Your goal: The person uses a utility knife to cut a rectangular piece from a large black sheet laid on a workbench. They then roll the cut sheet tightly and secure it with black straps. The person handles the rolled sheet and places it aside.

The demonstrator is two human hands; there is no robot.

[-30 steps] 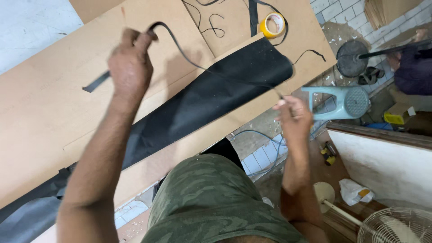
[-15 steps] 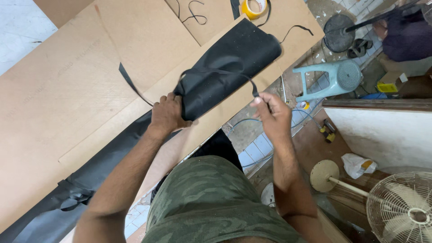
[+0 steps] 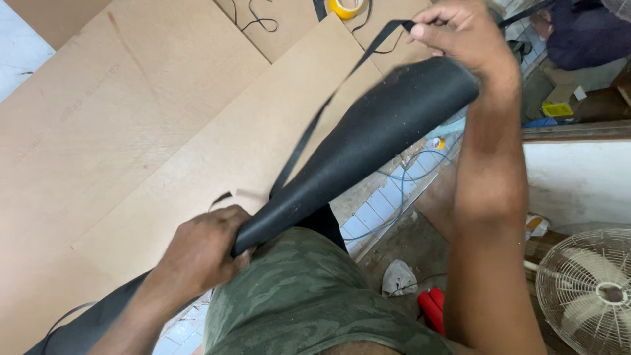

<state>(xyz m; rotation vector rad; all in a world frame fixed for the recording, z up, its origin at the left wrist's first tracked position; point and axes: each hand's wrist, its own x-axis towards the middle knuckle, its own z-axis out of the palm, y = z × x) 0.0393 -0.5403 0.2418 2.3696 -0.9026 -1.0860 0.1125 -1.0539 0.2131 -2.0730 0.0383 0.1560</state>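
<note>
Grip of the left hand [image 3: 200, 253] is clenched around the narrow lower end of a rolled sheet of black textured leather-like material [image 3: 368, 141], which is held as a long cone slanting up and to the right. At the wide upper end, the right hand [image 3: 460, 33] is closed on the roll's edge and on a thin black strip [image 3: 328, 112], pinched between the fingers; the strip hangs loose from that hand down towards the left hand. The roll is thus carried in the air between both hands, above the edge of the surface, which is made up of large brown fibreboard panels [image 3: 151, 131]. A tail of the same black material is seen trailing past the left wrist towards the lower left corner.

On the far panels a roll of yellow tape [image 3: 346, 8] and loose black cord [image 3: 257, 20] are lying. Beside the surface a tiled floor [image 3: 368, 223], a blue cable [image 3: 411, 177], a red-handled tool [image 3: 432, 309] and a white cage fan [image 3: 591, 292] can be made out. Another person's dark sleeve [image 3: 585, 33] is visible at the upper right.

Several risks may be judged. The roll could spring open if either grip were slackened, since it is kept wound only by the hands. The dangling strip might be snagged on a panel edge, and the trailing tail could be stepped on and jerked from the left hand.
</note>
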